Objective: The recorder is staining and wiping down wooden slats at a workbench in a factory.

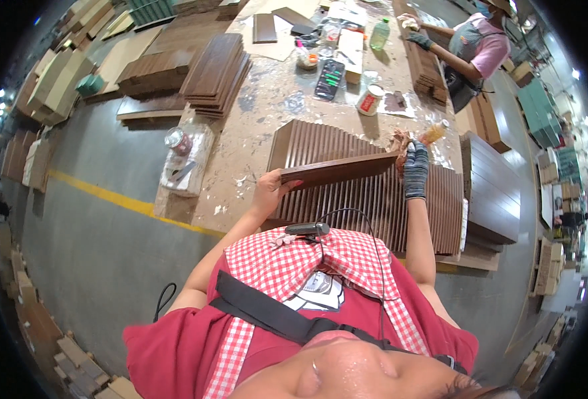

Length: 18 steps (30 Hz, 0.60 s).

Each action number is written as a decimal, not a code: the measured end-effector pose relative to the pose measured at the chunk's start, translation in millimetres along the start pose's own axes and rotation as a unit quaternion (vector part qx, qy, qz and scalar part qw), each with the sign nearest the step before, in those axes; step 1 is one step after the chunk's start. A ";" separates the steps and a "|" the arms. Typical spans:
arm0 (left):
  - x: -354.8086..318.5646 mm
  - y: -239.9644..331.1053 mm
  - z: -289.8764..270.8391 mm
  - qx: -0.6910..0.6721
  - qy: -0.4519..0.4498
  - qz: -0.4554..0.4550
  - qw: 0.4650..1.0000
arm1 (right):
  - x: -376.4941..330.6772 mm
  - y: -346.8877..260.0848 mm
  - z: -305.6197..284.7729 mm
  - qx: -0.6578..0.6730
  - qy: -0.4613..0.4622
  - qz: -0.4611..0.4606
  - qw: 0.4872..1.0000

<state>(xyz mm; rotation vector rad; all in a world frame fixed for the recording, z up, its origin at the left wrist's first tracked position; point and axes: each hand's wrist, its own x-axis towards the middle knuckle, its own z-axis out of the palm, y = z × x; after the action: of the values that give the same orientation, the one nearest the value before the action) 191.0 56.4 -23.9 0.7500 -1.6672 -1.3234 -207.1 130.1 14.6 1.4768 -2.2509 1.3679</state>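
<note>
A dark brown wooden board (340, 171) is held on a slant above a row of stacked brown boards (374, 216). My bare left hand (269, 193) grips its left end, thumb along the near edge. At the right end is my right hand (415, 169), in a grey-and-black striped glove, closed on a crumpled brown-stained rag (400, 145). The rag appears to touch the board's end; the exact contact is hard to see. Just beyond the glove lies a clear bottle with yellowish contents (434, 132).
On the worktable (240, 143) stand a can (370, 100), a phone (330, 80), a green bottle (379, 34) and a board stack (217, 70). A jar (178, 141) sits on a white block at left. A co-worker (473, 50) wipes boards at far right.
</note>
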 end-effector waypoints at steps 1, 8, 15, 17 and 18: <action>0.0 -5.1 0.5 -0.054 -0.001 -0.008 0.999 | -0.7 20.9 -4.5 0.019 -0.002 0.093 0.995; 15.1 -43.9 -37.7 0.213 -0.028 -0.210 0.954 | -54.2 64.8 29.7 0.030 0.074 0.111 0.991; 29.5 -12.0 -63.6 0.290 -0.168 -0.313 0.889 | -69.6 30.4 17.8 -0.098 0.115 0.036 0.988; 61.4 -6.6 -76.4 0.260 -0.146 -0.307 0.904 | -65.7 25.9 14.6 -0.106 0.094 0.049 0.989; 83.6 -6.0 -81.9 0.259 -0.131 -0.304 0.907 | -61.3 24.8 15.1 -0.118 0.080 0.053 0.988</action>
<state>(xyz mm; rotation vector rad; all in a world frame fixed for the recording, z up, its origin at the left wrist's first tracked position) 225.7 -53.5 -2.7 1.5631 -2.1391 -1.4441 -189.6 163.0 -42.0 1.1457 -2.3217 1.1505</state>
